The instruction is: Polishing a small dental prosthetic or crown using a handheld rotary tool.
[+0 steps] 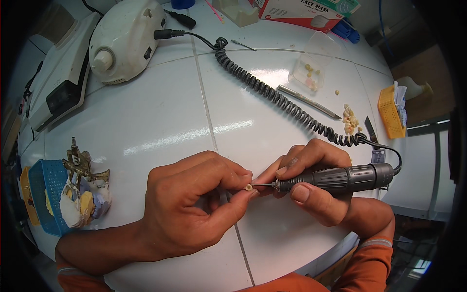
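Note:
My left hand [194,204] pinches a small cream tooth-like piece [248,188] between thumb and index finger. My right hand [316,190] grips a black rotary handpiece [350,178], whose thin metal bit touches or nearly touches the piece. A coiled black cord [272,97] runs from the handpiece to a plug [165,34] by a white control unit [121,44]. Beyond my right hand lie a pile of small cream tooth pieces [349,119] and a metal knife-like tool [311,103].
A metal articulator with casts [85,194] stands beside a blue basket [46,180] at left. A clear container [304,80] holds more pieces. A yellow basket [388,117], a white device [61,78] and a mask box [301,14] sit around the edges of the tiled table [170,121].

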Motion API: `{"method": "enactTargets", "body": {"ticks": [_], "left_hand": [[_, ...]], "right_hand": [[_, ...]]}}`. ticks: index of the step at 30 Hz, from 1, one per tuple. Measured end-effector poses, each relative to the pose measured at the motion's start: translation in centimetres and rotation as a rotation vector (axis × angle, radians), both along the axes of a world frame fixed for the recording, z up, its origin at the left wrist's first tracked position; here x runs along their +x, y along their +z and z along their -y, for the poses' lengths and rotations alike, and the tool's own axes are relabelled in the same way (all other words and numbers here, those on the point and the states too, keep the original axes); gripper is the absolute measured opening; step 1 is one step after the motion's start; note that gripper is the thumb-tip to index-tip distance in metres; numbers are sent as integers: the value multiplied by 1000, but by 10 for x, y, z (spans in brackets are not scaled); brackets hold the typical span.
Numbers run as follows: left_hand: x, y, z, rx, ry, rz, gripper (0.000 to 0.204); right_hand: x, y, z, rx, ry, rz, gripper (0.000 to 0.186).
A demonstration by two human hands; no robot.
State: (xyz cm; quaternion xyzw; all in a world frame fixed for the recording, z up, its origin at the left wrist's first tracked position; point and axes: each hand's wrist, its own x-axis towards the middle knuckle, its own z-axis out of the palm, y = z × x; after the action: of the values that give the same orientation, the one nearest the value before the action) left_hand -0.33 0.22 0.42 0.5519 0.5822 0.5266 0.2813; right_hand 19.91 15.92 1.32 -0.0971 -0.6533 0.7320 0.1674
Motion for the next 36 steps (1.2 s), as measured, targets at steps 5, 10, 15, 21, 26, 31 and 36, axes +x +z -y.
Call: {"method": "enactTargets", "body": {"ticks": [5,10,15,21,26,31,36], "left_hand": [[1,1,-1,-11,20,23,12],[-1,7,2,-114,-23,31,14],[-4,8,2,-110,-48,-12,13],[-1,10,1,-123,-46,-9,16],[0,7,3,-175,-63,20,20],[0,4,4,-151,-73,21,20],[-1,3,5,-162,-90,50,22]], "right_hand": [[-1,4,6,-98,-61,20,21],[-2,1,5,-126,-33,-98,21],[0,5,6,-29,-11,-47,21],[2,5,5,67,-7,-56,18],[1,2,3,107,32,-99,19],[4,9,2,-115,-38,41,21],[4,10,2,-102,-53,65,23]]}}
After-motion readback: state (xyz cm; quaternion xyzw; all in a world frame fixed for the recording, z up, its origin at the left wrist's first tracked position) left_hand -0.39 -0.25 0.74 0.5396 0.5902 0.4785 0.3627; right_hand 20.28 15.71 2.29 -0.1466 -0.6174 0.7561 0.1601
